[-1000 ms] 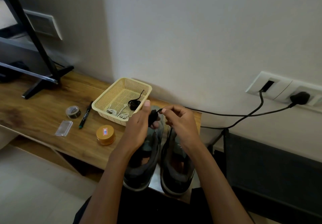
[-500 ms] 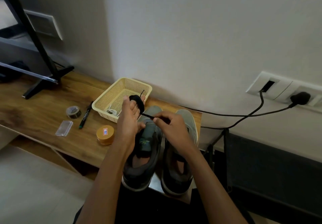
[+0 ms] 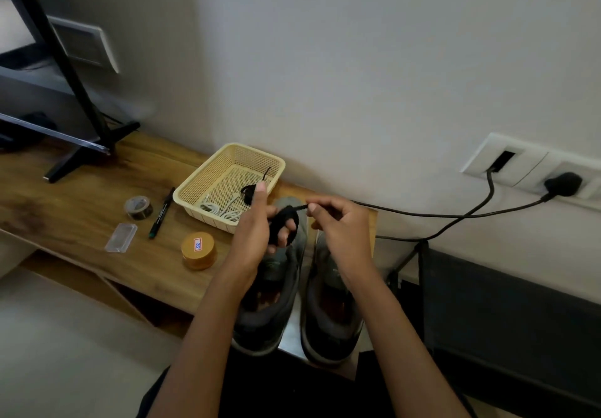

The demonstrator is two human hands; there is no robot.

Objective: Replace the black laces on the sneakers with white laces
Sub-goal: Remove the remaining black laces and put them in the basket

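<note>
Wooden shelf, two sneakers; left fingers hold one black lace, right fingers pinch it.

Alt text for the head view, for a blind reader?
A black shoelace, coiled round fingers of the left hand, its end pinched by the right hand, above grey sneakers on a wooden shelf. White laces lie in a cream mesh basket.
</note>
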